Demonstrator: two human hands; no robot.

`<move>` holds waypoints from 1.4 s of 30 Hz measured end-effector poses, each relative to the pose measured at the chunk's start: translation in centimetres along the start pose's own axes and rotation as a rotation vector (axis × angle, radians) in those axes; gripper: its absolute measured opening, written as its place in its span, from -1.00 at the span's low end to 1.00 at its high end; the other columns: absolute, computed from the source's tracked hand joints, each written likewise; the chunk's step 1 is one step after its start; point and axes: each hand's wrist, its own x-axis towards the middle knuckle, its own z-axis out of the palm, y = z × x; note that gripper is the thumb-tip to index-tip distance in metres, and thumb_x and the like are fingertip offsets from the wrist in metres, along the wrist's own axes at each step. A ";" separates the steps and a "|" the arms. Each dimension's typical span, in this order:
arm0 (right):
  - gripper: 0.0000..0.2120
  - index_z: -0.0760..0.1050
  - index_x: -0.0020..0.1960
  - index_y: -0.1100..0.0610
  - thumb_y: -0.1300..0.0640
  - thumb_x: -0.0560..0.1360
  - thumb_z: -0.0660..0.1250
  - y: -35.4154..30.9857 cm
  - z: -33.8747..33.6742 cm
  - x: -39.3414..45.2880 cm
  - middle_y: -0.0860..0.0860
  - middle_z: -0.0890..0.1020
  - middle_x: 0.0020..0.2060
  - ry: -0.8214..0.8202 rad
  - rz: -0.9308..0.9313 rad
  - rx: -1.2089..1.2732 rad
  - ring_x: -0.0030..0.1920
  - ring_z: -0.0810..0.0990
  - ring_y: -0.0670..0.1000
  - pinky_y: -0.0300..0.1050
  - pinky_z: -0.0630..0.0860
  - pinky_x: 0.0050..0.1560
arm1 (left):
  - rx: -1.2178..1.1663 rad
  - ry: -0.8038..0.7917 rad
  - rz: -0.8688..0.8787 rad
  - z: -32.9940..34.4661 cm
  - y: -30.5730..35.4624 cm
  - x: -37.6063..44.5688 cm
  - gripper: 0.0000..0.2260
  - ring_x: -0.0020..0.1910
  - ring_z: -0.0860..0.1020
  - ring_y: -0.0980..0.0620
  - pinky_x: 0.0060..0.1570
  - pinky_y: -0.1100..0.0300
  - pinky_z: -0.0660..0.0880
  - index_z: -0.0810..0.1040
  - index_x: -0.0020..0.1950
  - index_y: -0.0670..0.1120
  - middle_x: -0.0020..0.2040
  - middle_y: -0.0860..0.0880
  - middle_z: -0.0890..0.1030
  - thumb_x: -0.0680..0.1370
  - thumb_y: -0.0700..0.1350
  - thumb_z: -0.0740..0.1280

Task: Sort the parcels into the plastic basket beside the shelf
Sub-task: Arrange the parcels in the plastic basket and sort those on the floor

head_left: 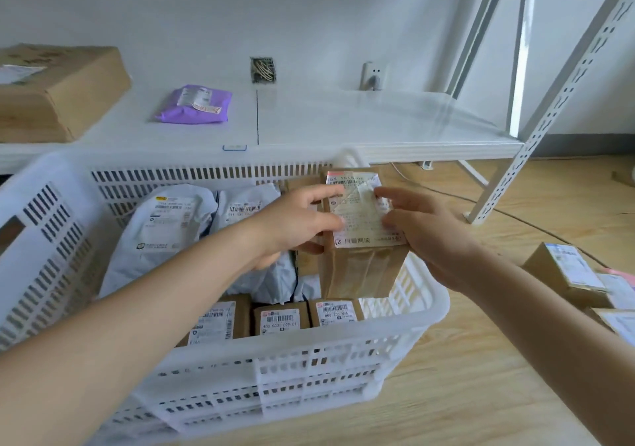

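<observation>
A white slotted plastic basket (426,311) stands on the wooden floor in front of a low white shelf (343,126). A brown cardboard box (360,270) with a white shipping label stands upright over the basket's right side. My left hand (295,222) grips its left face and my right hand (426,236) holds its right face. Inside the basket lie grey mailer bags (161,225) at the back and several small labelled boxes (281,318) along the near wall.
A purple mailer (194,105) and a large cardboard box (55,91) sit on the shelf. More labelled parcels (567,273) lie on the floor at the right. The shelf's perforated metal upright (536,136) slants down at the right, with cables on the floor nearby.
</observation>
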 end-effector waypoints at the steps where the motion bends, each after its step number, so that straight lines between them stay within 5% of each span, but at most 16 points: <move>1: -0.56 0.42 0.31 0.13 0.40 0.48 0.15 0.9 0.2 0.3 0.11 0.54 -0.09 -0.016 0.038 -0.041 -0.15 0.58 0.05 -0.05 0.61 -0.11 | 0.001 -0.010 -0.023 0.3 -0.9 0.2 -0.51 0.11 0.54 0.13 0.14 0.16 0.51 0.37 0.38 0.13 0.19 0.11 0.48 0.50 -0.20 0.35; 4: -0.50 0.40 0.33 0.10 0.43 0.45 0.15 3.2 0.2 1.3 0.09 0.55 -0.05 -0.087 0.144 -0.222 -0.09 0.55 0.07 -0.02 0.56 -0.03 | 0.002 -0.054 -0.113 1.7 -3.6 1.0 -0.45 -0.20 0.59 0.13 -0.14 0.20 0.61 0.30 0.43 0.06 -0.02 0.05 0.57 0.50 -0.27 0.34; 8: -0.48 0.40 0.32 0.05 0.45 0.46 0.13 5.1 0.1 2.5 -0.02 0.52 -0.12 -0.249 0.241 -0.477 -0.13 0.54 -0.02 -0.17 0.56 -0.16 | 0.078 -0.103 -0.194 3.2 -6.0 2.1 -0.42 -0.08 0.63 0.00 -0.14 0.18 0.62 0.27 0.45 0.01 -0.10 0.16 0.48 0.49 -0.32 0.34; 11: -0.51 0.40 0.31 0.06 0.42 0.46 0.12 6.2 0.1 3.5 0.06 0.54 -0.02 -0.291 0.257 -0.616 0.01 0.54 0.08 -0.06 0.56 0.02 | 0.116 -0.133 -0.226 3.8 -7.2 3.3 -0.41 0.02 0.61 -0.06 -0.03 0.07 0.60 0.27 0.45 0.01 0.00 0.10 0.49 0.48 -0.32 0.35; 14: -0.58 0.39 0.28 0.14 0.36 0.47 0.09 6.8 0.6 4.0 0.03 0.49 -0.08 -0.327 0.227 -0.803 -0.05 0.49 0.07 -0.11 0.52 -0.10 | 0.185 -0.155 -0.251 4.1 -8.2 4.3 -0.38 0.08 0.58 -0.04 0.03 0.06 0.58 0.26 0.46 0.03 0.22 -0.02 0.48 0.47 -0.30 0.36; 17: -0.61 0.41 0.28 0.21 0.33 0.48 0.07 7.3 1.5 4.3 0.15 0.51 0.14 -0.399 0.211 -1.031 0.03 0.52 0.13 -0.18 0.45 -0.16 | 0.301 -0.211 -0.270 4.6 -9.0 4.6 -0.45 0.07 0.57 0.01 0.01 0.16 0.58 0.32 0.43 -0.01 0.25 -0.05 0.49 0.48 -0.24 0.37; 20: -0.78 0.51 -0.08 0.24 0.36 0.49 0.10 8.0 2.2 4.4 0.14 0.57 -0.13 -0.528 0.231 -1.192 -0.22 0.51 0.05 -0.31 0.29 -0.42 | 0.511 -0.336 -0.260 5.6 -9.3 5.0 -0.51 0.13 0.52 0.02 0.01 0.20 0.56 0.31 0.44 -0.03 0.36 0.00 0.41 0.52 -0.16 0.31; 21: -0.77 0.43 -0.27 0.20 0.37 0.49 0.11 8.4 2.3 4.5 0.09 0.49 -0.30 -0.537 0.244 -1.216 -0.36 0.41 -0.01 -0.32 0.23 -0.48 | 0.588 -0.377 -0.246 5.9 -9.3 5.1 -0.54 0.11 0.52 0.03 0.02 0.21 0.53 0.32 0.43 -0.02 0.37 0.02 0.40 0.54 -0.15 0.27; 23: -0.72 0.31 -0.36 0.19 0.38 0.49 0.10 8.5 2.4 4.5 0.04 0.40 -0.38 -0.550 0.258 -1.257 -0.41 0.34 -0.04 -0.30 0.22 -0.49 | 0.701 -0.399 -0.214 6.2 -9.2 5.5 -0.64 0.10 0.50 0.02 0.09 0.19 0.44 0.41 0.34 0.00 0.35 0.00 0.45 0.55 -0.17 0.22; 25: -0.80 0.48 -0.04 0.27 0.36 0.50 0.09 8.3 2.1 4.8 0.13 0.55 -0.12 -0.535 0.231 -1.242 -0.20 0.50 0.07 -0.26 0.33 -0.38 | 0.645 -0.379 -0.243 5.9 -9.3 5.7 -0.68 0.15 0.49 0.01 0.07 0.15 0.46 0.45 0.29 -0.03 0.30 -0.01 0.50 0.55 -0.23 0.19; 27: -0.64 0.41 0.26 0.25 0.35 0.50 0.08 8.2 1.9 4.7 0.17 0.52 0.14 -0.491 0.226 -1.190 0.03 0.51 0.13 -0.20 0.41 -0.23 | 0.489 -0.355 -0.326 5.2 -9.5 5.8 -0.62 0.14 0.49 0.05 0.00 0.17 0.49 0.41 0.35 -0.03 0.27 0.04 0.49 0.54 -0.26 0.21; 30: -0.62 0.37 0.30 0.23 0.33 0.50 0.08 7.7 1.7 4.3 0.18 0.48 0.21 -0.471 0.188 -1.158 0.15 0.50 0.13 -0.14 0.44 -0.07 | 0.451 -0.314 -0.369 4.2 -9.7 5.7 -0.67 -0.03 0.54 0.08 -0.01 0.14 0.53 0.43 0.30 0.00 0.20 0.02 0.50 0.55 -0.21 0.22; 33: -0.64 0.41 0.25 0.25 0.35 0.48 0.11 6.4 1.2 4.0 0.18 0.51 0.16 -0.433 0.100 -1.161 0.12 0.52 0.13 -0.11 0.49 -0.02 | 0.533 -0.293 -0.395 3.5 -9.5 5.7 -0.75 -0.12 0.54 0.03 -0.07 0.10 0.54 0.46 0.21 0.06 0.10 0.00 0.52 0.54 -0.12 0.25; 37: -0.79 0.47 0.08 0.24 0.26 0.48 0.15 4.7 0.6 4.1 0.15 0.57 -0.04 -0.286 -0.127 -1.194 -0.10 0.54 0.13 -0.12 0.46 -0.23 | 0.654 -0.186 -0.352 3.1 -8.2 6.0 -0.89 -0.27 0.52 -0.04 -0.27 0.12 0.48 0.53 -0.07 0.07 -0.04 -0.13 0.63 0.49 -0.13 0.26; 42: -0.91 0.25 -0.16 0.14 0.15 0.51 0.10 3.6 -3.4 3.5 0.01 0.33 -0.43 -0.051 -0.293 -1.235 -0.46 0.28 -0.02 -0.19 0.13 -0.50 | 0.760 0.008 -0.206 4.0 -5.4 6.5 -0.91 -0.16 0.48 0.09 -0.25 0.26 0.40 0.48 -0.05 0.08 -0.17 0.12 0.48 0.49 -0.10 0.29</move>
